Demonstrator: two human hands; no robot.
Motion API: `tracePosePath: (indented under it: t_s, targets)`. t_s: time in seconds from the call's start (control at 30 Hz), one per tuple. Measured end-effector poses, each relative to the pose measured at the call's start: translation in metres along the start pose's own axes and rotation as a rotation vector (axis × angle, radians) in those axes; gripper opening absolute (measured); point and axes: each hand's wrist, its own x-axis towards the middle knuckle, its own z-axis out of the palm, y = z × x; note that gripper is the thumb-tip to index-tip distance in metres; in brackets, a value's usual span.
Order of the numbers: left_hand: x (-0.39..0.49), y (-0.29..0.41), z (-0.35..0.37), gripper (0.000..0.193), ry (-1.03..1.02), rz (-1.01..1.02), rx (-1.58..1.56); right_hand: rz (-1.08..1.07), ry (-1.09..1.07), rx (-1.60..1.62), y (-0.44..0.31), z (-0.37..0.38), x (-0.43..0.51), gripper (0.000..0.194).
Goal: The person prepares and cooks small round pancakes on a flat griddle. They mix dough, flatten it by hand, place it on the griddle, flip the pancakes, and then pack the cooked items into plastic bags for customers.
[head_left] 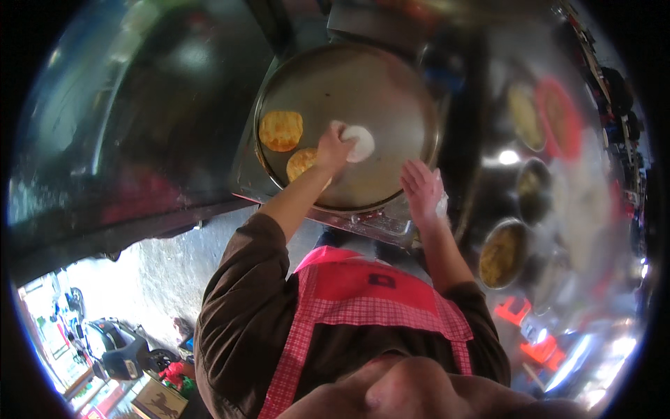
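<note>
A large round metal griddle [384, 94] lies before me. My left hand [335, 144] is over it, its fingers and thumb on the left edge of a pale, flat dough round [360, 144]. Two browned flatbreads lie at the griddle's left side: one [281, 131] by the rim, the other [299, 163] partly hidden under my left hand and forearm. At the griddle's lower right rim is my right hand [423, 189], palm flat and fingers extended, with nothing in its grasp. Something whitish shows at the outer edge of that hand, too blurred to name.
On the right, a metal counter holds several round containers of food, among them one with a brown filling [503, 254], and a red container [560, 118]. A dark, shiny surface [172, 105] fills the left. A scooter [121, 356] stands at the lower left.
</note>
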Motion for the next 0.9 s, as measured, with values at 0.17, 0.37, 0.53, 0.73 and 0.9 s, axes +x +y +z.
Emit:
tracePosePath:
  t_s: [0.17, 0.37, 0.53, 0.73, 0.9]
  targets:
    - [0.056, -0.018, -0.025, 0.030, -0.145, 0.402, 0.448, 0.073, 0.031, 0.032, 0.024, 0.019, -0.021, 0.070]
    - [0.052, -0.061, -0.002, 0.048, -0.240, 0.603, 0.575, 0.089, 0.074, 0.018, 0.026, 0.033, -0.024, 0.073]
    - [0.038, -0.024, -0.013, 0.080, -0.333, 0.585, 0.829, 0.135, 0.050, 0.033, 0.026, 0.028, -0.017, 0.073]
    - [0.050, -0.034, 0.009, 0.076, -0.266, 0.305, 0.629, 0.175, -0.039, 0.033, 0.009, 0.024, -0.010, 0.075]
    - [0.025, -0.028, 0.007, 0.057, -0.045, 0.151, 0.131, 0.156, -0.031, 0.036, -0.012, -0.012, -0.007, 0.071]
